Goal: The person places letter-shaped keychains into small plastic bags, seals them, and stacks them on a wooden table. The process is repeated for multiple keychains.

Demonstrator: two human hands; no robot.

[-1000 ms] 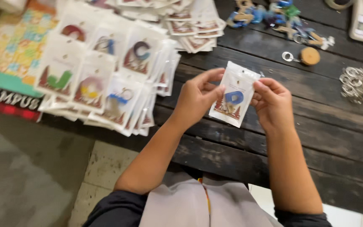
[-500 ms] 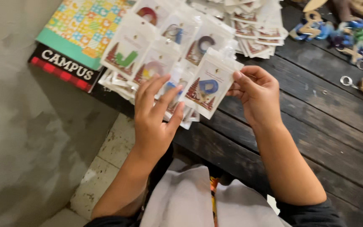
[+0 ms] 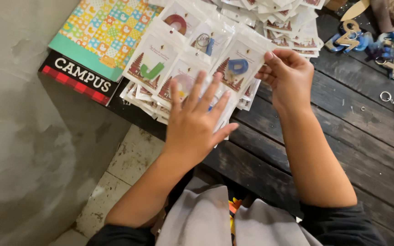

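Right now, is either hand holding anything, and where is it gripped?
The right hand pinches a clear packet with a blue letter charm by its right edge. The left hand holds nothing, lying flat on the packet pile.

Packets [image 3: 192,50] are spread on the table [image 3: 343,132]; a book [image 3: 96,41] is laid left of them, keychains [image 3: 379,43] right.
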